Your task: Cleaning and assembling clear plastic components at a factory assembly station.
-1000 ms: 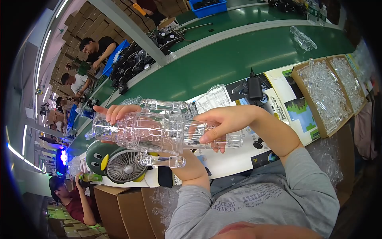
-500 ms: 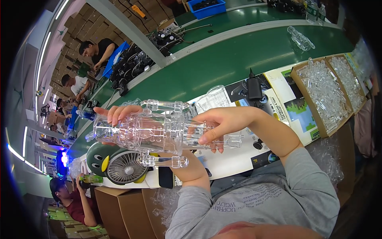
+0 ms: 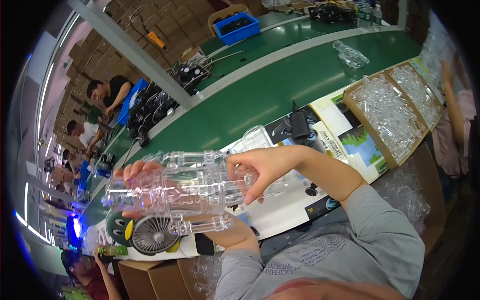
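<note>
A clear plastic figure-shaped piece (image 3: 192, 192), with a round body, side arms and leg-like parts, lies across both hands above the table. My left hand (image 3: 142, 182) grips it from beneath near its rounded left end, fingers showing past its far side. With thumb and fingers curled, my right hand (image 3: 262, 167) holds the leg end; some fingertips are hidden behind the clear plastic. Just below the piece stands a small fan (image 3: 155, 234) with a green penguin face. Another clear plastic piece (image 3: 252, 139) lies on the table behind my right hand.
At the right is a divided cardboard box (image 3: 390, 117) of small clear parts. A black bottle (image 3: 300, 122) stands on the printed sheets. Farther off are a clear figure (image 3: 351, 54), a blue bin (image 3: 237, 30) and black parts (image 3: 150, 112). Other people work at the left.
My right hand has shifted left along the legs, closer to the body of the clear piece. The piece sits slightly lower in view, and the whole view has shifted a little.
</note>
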Demonstrator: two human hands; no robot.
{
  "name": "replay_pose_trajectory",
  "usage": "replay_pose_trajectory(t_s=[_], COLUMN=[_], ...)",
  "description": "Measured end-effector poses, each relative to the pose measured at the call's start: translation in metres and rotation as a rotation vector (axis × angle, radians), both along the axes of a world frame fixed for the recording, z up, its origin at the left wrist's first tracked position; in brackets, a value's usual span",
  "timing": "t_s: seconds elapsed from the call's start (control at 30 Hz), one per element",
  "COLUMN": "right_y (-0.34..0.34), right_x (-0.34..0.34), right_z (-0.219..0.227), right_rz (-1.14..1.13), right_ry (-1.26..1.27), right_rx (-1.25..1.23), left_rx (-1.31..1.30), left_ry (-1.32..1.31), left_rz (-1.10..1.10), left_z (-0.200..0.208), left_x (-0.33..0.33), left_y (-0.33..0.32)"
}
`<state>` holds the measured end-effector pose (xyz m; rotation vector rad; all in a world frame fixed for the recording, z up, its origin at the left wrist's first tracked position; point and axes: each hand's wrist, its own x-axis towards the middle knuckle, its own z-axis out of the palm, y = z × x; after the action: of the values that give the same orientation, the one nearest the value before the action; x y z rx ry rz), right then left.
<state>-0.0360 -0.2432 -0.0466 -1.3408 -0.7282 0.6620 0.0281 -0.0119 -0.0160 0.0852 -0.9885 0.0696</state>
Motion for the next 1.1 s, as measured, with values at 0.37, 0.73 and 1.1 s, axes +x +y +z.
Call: replay_pose_trajectory(t_s=[0.37,0.73,1.1], right_y=[0.010,0.016,0.017], right_x=[-0.037,-0.043,-0.036], right_z=[0.013,0.014,0.016], right_rz=[-0.415,-0.510,-0.566], right_ry=[-0.825,-0.901,-0.858], right_rx=[-0.363,-0.430,-0.452], left_rx=[0.179,0.107,0.207], left_ry=[0.015,-0.160,-0.031], left_rz=[0.450,0.473,0.809], left_z=[0.021,0.019,0.018], left_x=[-0.064,-0.064,-0.074], left_y=[0.003,-0.003,-0.008])
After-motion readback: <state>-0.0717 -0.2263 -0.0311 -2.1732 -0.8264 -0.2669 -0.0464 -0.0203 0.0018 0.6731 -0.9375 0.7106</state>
